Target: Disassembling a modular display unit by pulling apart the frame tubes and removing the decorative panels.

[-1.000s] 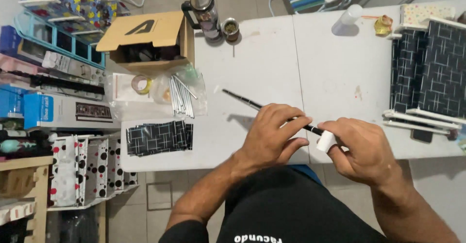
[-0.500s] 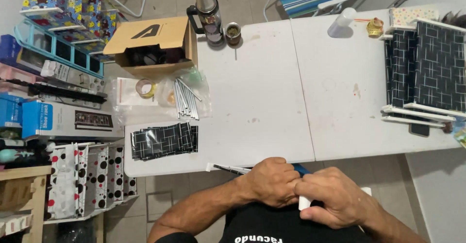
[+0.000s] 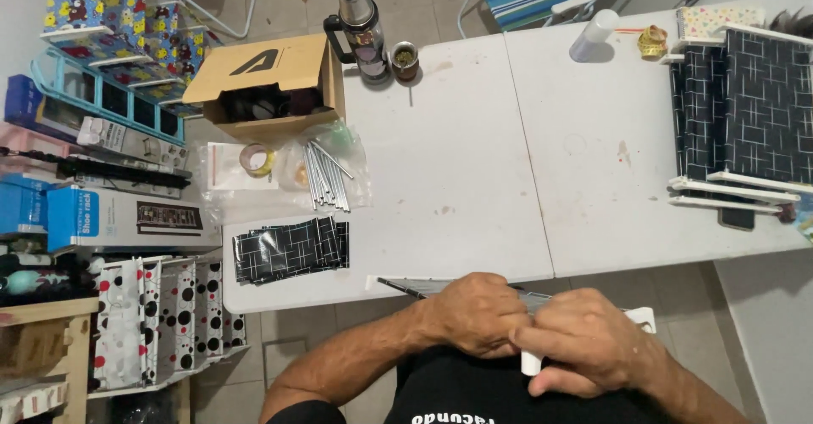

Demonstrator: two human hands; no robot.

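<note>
Since a second ago the work has left the tabletop: the dark rod [image 3: 406, 287] with white plastic end pieces, which then lay slanted on the white table [image 3: 474, 161], now sits at the near edge, drawn close to the body, and both hands have closed in over its middle, which reads as fine fitting work held in tight rather than on the surface. Counting from the left: one stack of flat boxes [image 3: 110, 212] and patterned shelf panels beside the table; one open cardboard box [image 3: 271, 85]; one roll of tape [image 3: 256, 160] on a clear bag; one bundle of thin metal tubes [image 3: 326, 178], too crowded to count singly; one folded sheet of black grid-patterned cloth [image 3: 292, 248]; one dark flask [image 3: 360, 26] and one small cup [image 3: 405, 58] just beside it. Then the left hand [image 3: 474, 314], curled shut over the rod, whose pale tip pokes out to its left. The right hand [image 3: 584, 348] touches it, fingers pinched on a white plastic connector [image 3: 532, 361] below the rod, another white piece showing at the rod's right end. Farther right stand one white bottle [image 3: 593, 34], one small gold object [image 3: 652, 43], and what looks like two black grid-patterned shelf units [image 3: 754, 102] with white rails, touching each other.
</note>
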